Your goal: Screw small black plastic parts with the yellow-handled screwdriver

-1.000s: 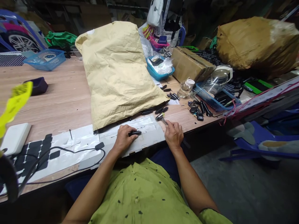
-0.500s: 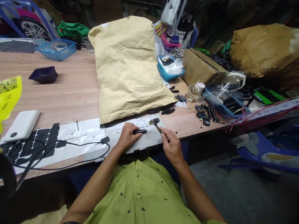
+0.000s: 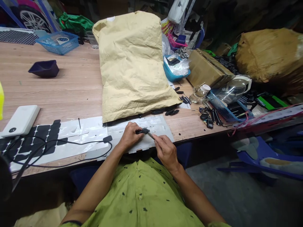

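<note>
My left hand [image 3: 129,135] is closed on a small black elongated piece [image 3: 138,131], whose exact kind I cannot make out. It rests over a pale flat board [image 3: 163,127] at the table's front edge. My right hand [image 3: 167,151] grips the thin handle of a small hammer [image 3: 146,130]. The dark hammer head lies over the right end of the black piece, partly covering it; whether they touch I cannot tell. Behind both hands stands a large tan paper sack [image 3: 132,69], with similar black pieces [image 3: 171,112] along its bottom right.
On the left are a white power bank [image 3: 21,119], black cable [image 3: 78,145] and a sheet of black stickers [image 3: 44,138]. A purple tray [image 3: 44,69] and blue basket [image 3: 58,44] sit farther back. Keys [image 3: 209,123], a glass jar [image 3: 200,93] and another basket [image 3: 227,108] occupy the right.
The hammer has come down and left from above the board onto the black piece's end, with my right hand moving left. My left hand keeps its hold. The camera view has shifted slightly.
</note>
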A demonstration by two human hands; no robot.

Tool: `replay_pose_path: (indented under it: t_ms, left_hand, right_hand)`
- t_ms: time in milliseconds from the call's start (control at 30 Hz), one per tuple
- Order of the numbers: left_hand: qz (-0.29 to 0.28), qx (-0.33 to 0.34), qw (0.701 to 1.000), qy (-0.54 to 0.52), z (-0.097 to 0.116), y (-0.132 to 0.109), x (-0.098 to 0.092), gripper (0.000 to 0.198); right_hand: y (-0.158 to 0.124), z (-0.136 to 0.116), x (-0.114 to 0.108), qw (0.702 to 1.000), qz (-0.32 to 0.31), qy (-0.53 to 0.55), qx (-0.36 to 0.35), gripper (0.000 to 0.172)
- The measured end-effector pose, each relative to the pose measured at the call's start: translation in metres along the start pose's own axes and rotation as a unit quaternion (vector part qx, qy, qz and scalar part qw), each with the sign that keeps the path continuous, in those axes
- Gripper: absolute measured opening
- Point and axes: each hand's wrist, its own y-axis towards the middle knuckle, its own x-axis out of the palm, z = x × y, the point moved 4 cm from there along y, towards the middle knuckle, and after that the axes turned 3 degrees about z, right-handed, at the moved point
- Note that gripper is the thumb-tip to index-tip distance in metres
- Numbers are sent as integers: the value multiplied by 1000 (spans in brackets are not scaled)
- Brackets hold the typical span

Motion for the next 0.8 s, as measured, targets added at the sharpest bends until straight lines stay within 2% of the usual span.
replay_pose_path:
  t_ms: [100,300,500,633,800]
  left_hand:
    - [5,6,1000,-5,-1,0,0,9]
    - [9,-1,1000,-18,-5,0,-2,5]
    - [8,-3,1000,-15,-4,1,-3,2]
    - [10,-7,1000,-10,-4,0,-3,4]
    - [3,-8,1000,-14,-3,-1,-3,14]
  right_hand:
    - [1,2,2,1000,-13,-1,13,36]
    - [1,8,-6,999,31,32,32,35]
    - [-1,14,-1,998,17,31,42,33]
    - [4,35,-7,995,44,-14,86,34]
    - [7,81,-17,976,76,-151,136,33]
